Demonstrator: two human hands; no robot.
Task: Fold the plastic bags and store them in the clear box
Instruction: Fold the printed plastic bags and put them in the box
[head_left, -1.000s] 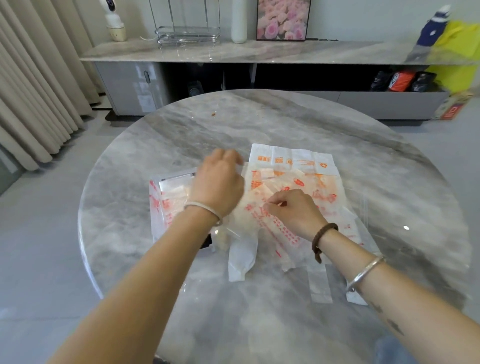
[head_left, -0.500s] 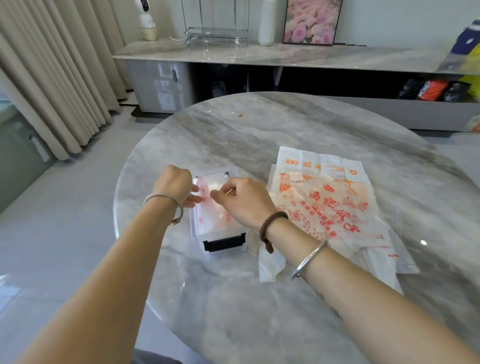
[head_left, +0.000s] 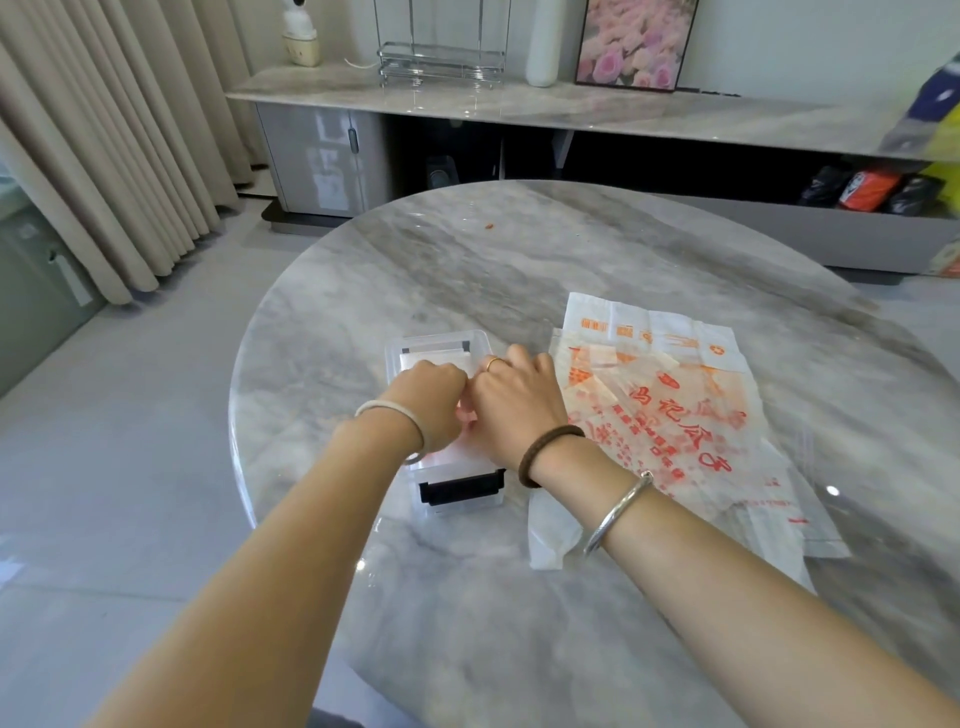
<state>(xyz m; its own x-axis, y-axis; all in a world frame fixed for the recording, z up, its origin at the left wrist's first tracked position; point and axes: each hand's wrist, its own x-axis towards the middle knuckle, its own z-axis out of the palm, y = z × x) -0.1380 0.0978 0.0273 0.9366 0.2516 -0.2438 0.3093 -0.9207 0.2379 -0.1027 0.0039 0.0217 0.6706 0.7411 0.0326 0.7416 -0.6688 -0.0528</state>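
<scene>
Over the clear box (head_left: 437, 339) on the table (head_left: 519, 260), left hand (head_left: 431, 397) and right hand (head_left: 517, 410) curl onto the folded bag (head_left: 464, 415), grip-or-press unclear; film looks light, limp, slick and springy, so I'd pinch the loose bags (head_left: 675, 415) at creases.

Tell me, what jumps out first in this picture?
The left hand and right hand meet over a small clear box on the left part of a round marble table. Just right of them lies a flat pile of white plastic bags with orange print.
</scene>
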